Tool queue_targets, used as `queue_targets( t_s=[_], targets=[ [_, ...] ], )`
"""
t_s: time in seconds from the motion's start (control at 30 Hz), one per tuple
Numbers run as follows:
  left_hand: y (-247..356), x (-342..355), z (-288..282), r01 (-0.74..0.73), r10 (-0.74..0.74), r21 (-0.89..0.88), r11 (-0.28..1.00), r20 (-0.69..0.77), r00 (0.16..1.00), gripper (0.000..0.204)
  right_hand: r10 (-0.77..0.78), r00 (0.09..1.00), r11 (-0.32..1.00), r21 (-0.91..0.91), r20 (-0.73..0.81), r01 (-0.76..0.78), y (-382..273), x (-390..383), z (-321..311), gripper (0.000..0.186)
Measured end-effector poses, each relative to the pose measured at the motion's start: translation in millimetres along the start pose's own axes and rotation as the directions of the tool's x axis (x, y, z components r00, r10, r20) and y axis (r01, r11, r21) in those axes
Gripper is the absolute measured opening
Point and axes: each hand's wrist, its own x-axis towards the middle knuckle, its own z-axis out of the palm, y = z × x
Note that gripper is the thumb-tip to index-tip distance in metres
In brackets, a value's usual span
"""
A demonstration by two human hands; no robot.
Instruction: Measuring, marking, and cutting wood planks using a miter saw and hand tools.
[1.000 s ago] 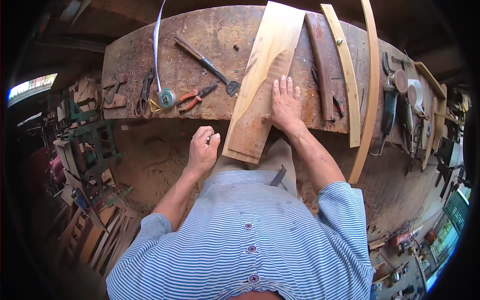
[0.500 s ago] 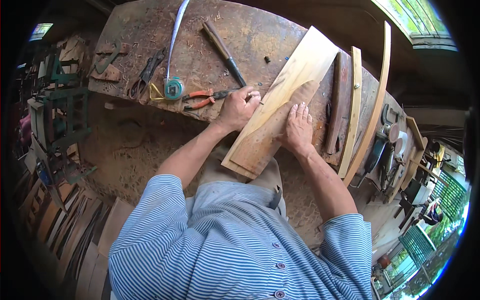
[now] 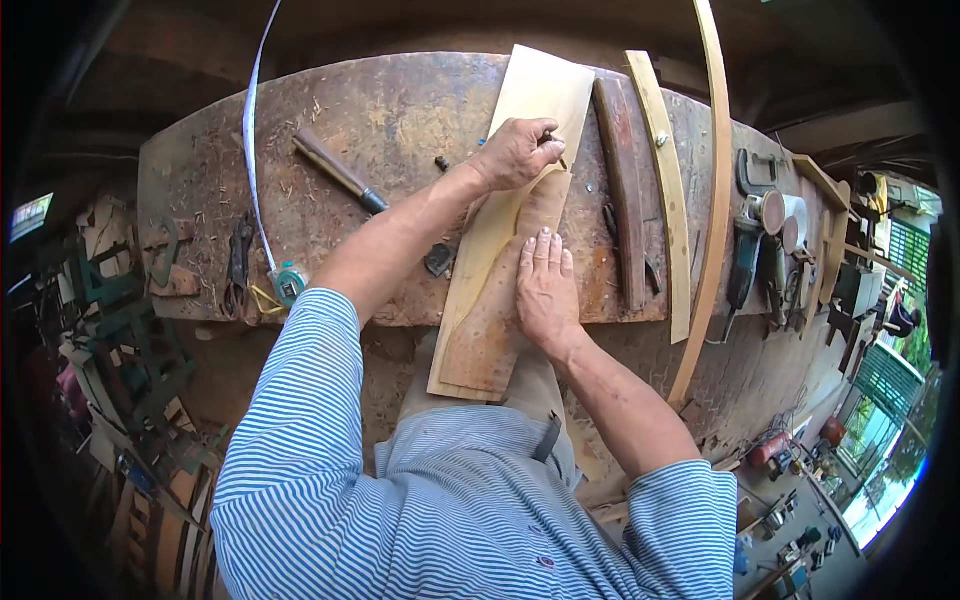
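Note:
A long pale board [image 3: 541, 84] lies lengthwise on the workbench, its near end sticking out past the front edge toward my lap. On it rests a thinner brown wooden template [image 3: 481, 346] with a curved edge. My right hand [image 3: 548, 290] is spread flat on the template, fingers extended. Near the template's far tip, my left hand [image 3: 521, 155] pinches a short dark pencil [image 3: 562, 161], its point angled down at the board; most of it is hidden by the fingers.
Right of the board lie a dark wooden bar [image 3: 621, 190], a pale strip [image 3: 668, 200], a long curved strip [image 3: 716, 150] and an angle grinder [image 3: 743, 265]. To the left are a hammer-like tool [image 3: 340, 170], a tape measure [image 3: 289, 284], pliers [image 3: 238, 262] and a clamp [image 3: 165, 255].
My left hand has moved from the board's left edge up and across to the template's far tip. My right hand stays flat on the template. The view has turned and shifted.

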Motion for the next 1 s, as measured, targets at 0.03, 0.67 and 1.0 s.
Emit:
queue_targets(
  t_s=[0.03,0.67,1.0],
  targets=[
    [1,6,2,-0.001,0.001,-0.001,1.000,0.023,1.000,0.025,-0.003,1.000,1.000,-0.016,-0.001,0.003,0,1,0,0.088],
    [33,35,-13,-0.158,0.075,0.221,0.962,0.342,0.937,0.022,-0.001,1.000,0.998,0.063,0.026,0.000,-2,1,-5,0.069],
    [22,20,-23,-0.073,0.046,0.114,0.991,0.229,0.972,0.024,-0.010,1.000,0.999,0.035,0.025,0.009,1,3,-3,0.069]
  ],
)
